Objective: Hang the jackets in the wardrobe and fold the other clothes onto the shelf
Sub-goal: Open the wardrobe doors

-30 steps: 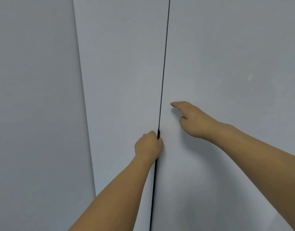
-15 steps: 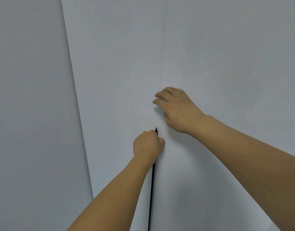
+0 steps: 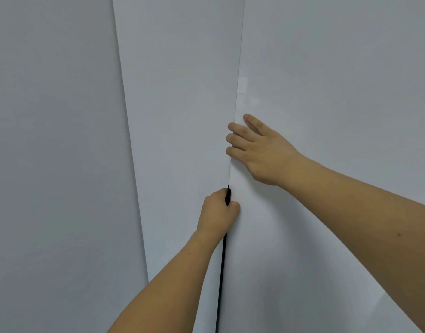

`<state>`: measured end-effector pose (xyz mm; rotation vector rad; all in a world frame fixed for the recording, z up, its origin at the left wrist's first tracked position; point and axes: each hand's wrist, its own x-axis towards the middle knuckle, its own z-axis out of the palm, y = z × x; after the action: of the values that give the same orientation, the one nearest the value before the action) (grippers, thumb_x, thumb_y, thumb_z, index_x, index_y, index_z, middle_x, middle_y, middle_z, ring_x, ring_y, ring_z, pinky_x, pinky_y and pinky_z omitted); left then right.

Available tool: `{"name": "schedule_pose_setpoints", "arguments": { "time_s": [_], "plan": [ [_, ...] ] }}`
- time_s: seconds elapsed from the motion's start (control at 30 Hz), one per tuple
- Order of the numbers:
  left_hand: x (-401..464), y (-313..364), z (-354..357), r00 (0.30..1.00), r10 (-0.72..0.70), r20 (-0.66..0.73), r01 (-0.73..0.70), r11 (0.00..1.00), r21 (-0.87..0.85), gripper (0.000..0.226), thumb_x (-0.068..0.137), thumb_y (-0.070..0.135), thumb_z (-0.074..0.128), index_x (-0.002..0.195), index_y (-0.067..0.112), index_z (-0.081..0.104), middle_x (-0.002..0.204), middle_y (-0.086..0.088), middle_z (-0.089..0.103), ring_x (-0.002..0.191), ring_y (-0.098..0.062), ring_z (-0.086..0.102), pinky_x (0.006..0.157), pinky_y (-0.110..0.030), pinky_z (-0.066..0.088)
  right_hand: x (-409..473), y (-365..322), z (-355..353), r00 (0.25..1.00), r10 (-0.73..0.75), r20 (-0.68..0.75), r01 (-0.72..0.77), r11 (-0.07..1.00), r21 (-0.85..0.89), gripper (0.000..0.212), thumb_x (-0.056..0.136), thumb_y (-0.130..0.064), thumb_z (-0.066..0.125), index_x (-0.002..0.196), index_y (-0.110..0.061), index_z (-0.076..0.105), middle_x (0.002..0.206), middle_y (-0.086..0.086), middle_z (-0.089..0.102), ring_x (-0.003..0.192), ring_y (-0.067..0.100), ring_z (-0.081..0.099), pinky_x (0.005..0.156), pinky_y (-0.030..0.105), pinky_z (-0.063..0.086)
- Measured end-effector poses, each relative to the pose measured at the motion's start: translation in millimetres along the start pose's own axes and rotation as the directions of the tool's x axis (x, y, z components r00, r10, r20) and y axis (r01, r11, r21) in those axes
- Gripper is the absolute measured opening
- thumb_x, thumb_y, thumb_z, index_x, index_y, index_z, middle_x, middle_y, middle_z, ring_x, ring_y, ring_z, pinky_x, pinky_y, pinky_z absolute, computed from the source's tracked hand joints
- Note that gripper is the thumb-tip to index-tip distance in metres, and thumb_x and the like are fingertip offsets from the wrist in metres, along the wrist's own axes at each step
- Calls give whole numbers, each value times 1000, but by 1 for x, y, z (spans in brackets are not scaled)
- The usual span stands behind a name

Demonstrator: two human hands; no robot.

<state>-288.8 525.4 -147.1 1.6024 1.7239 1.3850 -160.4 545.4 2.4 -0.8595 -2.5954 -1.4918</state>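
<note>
Two shut wardrobe doors [image 3: 326,92] ahead

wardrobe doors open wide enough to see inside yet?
No: only a thin dark gap shows between the white doors, below the left hand; the right hand curls over the right door's edge.

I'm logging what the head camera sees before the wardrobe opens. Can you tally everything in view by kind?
Wardrobe doors: 2, left door and right door
Hands: 2, left hand and right hand
Side wall panels: 1
Clothes: 0 visible
Total: 5
</note>
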Motion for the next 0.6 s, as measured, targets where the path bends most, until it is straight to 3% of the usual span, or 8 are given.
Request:
{"name": "schedule_pose_setpoints", "arguments": {
  "time_s": [0.27,0.4,0.6],
  "plan": [
    [-49,2,-26,998,30,56,-27,998,-53,17,84,14,52,68,12,47,59,5,41,50,-9,30,47,-21,27,-28,-22,-43,1000,16,19,-15,999,-30,48,98,-11,17,141,-16,38,153,3,27,151,24,1,121,50,-5],
    [-87,14,-36,996,15,83,-11,999,-49,14,88,15,52,85,6,62,69,-2,53,58,-13,40,54,-25,34,-53,-31,-75,997,11,80,-7,999,-40,47,100,-16,27,147,-20,29,159,0,15,151,23,-7,121,51,-4],
    [-159,44,-46,996,-42,80,50,994,-99,19,90,19,62,106,20,73,87,10,71,60,4,57,54,-8,41,-106,-40,-120,999,-17,48,19,998,-53,53,97,-16,32,150,-23,24,160,-1,11,151,22,-10,121,52,-3]
  ]
}}
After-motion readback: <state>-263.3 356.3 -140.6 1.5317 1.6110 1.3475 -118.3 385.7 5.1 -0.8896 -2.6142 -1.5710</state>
